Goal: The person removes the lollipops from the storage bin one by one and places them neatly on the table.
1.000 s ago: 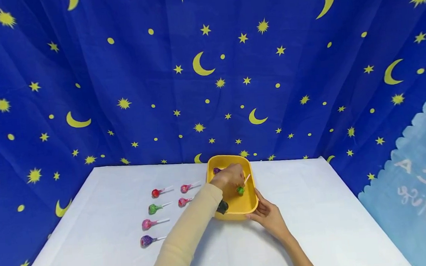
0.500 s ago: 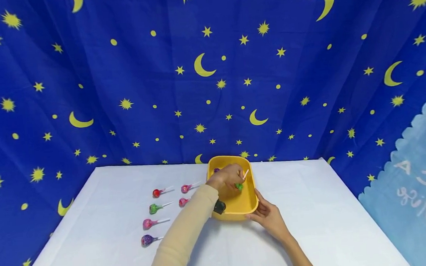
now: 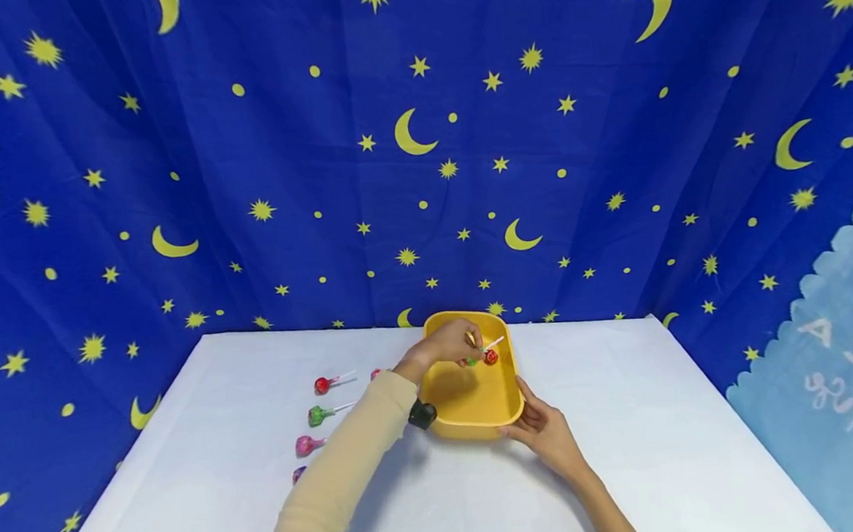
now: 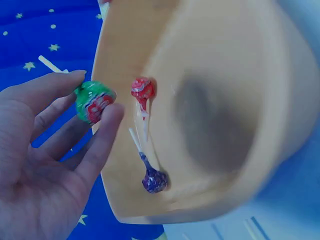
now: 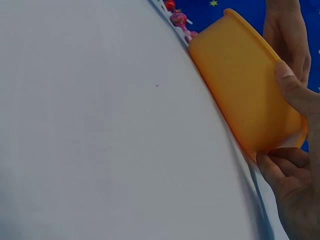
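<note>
In left hand point(image 3: 457, 340), pinches green lollipop point(image 4: 95, 101) by its head at the fingertips, opened just to the candy's width. Holds it over the yellow box point(image 3: 467, 405). On the inside floor: red lollipop point(image 4: 143, 89) and purple lollipop point(image 4: 154, 180), near each other. In right hand point(image 3: 548, 436), grips the box's near right corner, with digits spread between rim and lower wall. On white table point(image 3: 659, 448), left of the box: other lollipops point(image 3: 318, 415).

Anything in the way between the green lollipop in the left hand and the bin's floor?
Nothing visible blocks the green lollipop. A red lollipop and a purple one lie in the bin, but bare floor shows beside them. The right hand holds the bin's near right corner, off the path.
</note>
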Motion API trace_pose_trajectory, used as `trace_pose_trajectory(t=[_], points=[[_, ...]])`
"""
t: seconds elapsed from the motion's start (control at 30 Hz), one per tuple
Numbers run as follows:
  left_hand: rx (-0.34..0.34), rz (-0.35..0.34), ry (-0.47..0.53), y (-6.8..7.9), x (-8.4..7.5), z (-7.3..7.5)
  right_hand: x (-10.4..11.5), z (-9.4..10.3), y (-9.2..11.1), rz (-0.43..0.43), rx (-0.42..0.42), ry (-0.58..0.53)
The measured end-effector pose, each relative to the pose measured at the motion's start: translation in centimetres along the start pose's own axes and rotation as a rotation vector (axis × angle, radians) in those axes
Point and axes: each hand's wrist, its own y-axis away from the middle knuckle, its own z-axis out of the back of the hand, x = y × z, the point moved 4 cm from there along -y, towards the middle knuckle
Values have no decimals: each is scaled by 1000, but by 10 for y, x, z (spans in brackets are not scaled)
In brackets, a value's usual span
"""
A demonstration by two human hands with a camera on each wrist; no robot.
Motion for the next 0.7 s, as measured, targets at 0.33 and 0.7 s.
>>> trace_pose_trajectory(t=[0.33,0.7], points=[[-59,-138,9,29,-6,9,-2,-1,-1,-10,4,-17],[-162,-210,-95,63,-5,12,-3,-1,-2,-22,8,-44]])
